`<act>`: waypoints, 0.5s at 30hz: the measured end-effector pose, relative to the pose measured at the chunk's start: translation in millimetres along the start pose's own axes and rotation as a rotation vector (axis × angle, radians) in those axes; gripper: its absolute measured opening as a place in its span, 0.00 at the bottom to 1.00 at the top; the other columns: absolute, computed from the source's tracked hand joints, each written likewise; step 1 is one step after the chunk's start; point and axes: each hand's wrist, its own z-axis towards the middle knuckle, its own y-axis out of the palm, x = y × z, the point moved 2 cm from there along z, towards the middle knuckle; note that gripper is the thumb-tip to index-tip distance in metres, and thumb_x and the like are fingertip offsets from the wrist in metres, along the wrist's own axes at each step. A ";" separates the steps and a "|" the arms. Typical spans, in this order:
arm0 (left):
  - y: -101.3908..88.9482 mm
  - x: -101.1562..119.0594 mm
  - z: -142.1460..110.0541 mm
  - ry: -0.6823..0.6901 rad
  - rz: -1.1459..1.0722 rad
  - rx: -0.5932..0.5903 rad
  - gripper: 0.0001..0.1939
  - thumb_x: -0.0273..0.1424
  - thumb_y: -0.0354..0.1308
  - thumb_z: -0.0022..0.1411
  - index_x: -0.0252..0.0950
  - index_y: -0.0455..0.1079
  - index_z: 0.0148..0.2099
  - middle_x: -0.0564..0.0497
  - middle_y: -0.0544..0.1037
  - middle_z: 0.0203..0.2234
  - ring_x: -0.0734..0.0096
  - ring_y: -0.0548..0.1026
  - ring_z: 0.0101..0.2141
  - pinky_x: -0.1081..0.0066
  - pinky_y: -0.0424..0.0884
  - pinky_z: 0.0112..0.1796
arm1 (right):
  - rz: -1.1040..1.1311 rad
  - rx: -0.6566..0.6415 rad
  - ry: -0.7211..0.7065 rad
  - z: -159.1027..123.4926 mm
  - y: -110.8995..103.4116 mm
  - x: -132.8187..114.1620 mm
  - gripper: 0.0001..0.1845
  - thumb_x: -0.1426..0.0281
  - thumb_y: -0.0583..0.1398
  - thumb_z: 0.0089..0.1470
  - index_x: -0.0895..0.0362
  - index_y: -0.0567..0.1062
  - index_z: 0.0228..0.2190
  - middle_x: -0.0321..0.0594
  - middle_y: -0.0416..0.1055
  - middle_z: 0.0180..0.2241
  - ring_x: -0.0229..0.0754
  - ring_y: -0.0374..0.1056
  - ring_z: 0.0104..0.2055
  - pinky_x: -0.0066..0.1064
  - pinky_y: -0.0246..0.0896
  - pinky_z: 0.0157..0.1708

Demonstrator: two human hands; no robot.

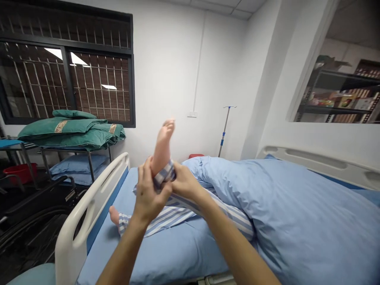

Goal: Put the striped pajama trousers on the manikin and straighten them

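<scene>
Left fingers [145, 171] curled round the back of a raised ankle [156, 167], clenched on it. Right fingers [175, 171] press in from the other side on a blue-and-white striped trouser cuff [164, 175]; their tips look partly hidden by the fabric, so it's hard to say how much is cloth and how much is skin. The left hand [148, 196] sits a bit lower than the right hand [186, 183], and the two are almost touching around the cuff.

A bare foot [163, 142] sticks up just above the hands, sole facing the camera and toes on top. Its striped leg [218, 211] slopes down to a blue duvet [285, 209]. A second bare foot [114, 215] lies low on a blue bed sheet [154, 253].

A white bed rail [89, 213] runs along the left side of the bed, with a black wheelchair [29, 233] beyond it. Farther back, folded green quilts [71, 132] sit on a metal rack [97, 162] above blue pillows [77, 168]. A red basin [19, 174] is at far left, and an IV pole [225, 126] stands behind the bed.
</scene>
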 end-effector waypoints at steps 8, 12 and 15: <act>30.4 71.0 44.5 0.224 0.108 -0.028 0.36 0.37 0.57 0.49 0.38 0.51 0.59 0.43 0.66 0.46 0.59 0.68 0.44 0.62 0.67 0.42 | 0.140 0.130 0.001 -2.6 -79.8 -0.9 0.17 0.74 0.55 0.43 0.61 0.71 0.39 0.38 0.72 0.36 0.40 0.68 0.37 0.27 0.63 0.34; 7.0 47.8 40.1 0.094 0.125 -0.111 0.31 0.39 0.58 0.49 0.39 0.56 0.55 0.47 0.70 0.42 0.63 0.71 0.40 0.65 0.68 0.40 | 0.152 0.019 -0.047 3.3 -43.7 1.1 0.15 0.72 0.57 0.41 0.60 0.71 0.36 0.36 0.73 0.33 0.40 0.68 0.36 0.25 0.62 0.32; -13.5 8.7 27.8 -0.084 0.096 -0.149 0.29 0.39 0.59 0.47 0.38 0.60 0.52 0.49 0.73 0.39 0.66 0.72 0.38 0.67 0.69 0.37 | 0.113 -0.036 -0.068 9.5 1.6 2.2 0.18 0.70 0.59 0.39 0.58 0.70 0.38 0.33 0.73 0.33 0.39 0.68 0.35 0.24 0.60 0.32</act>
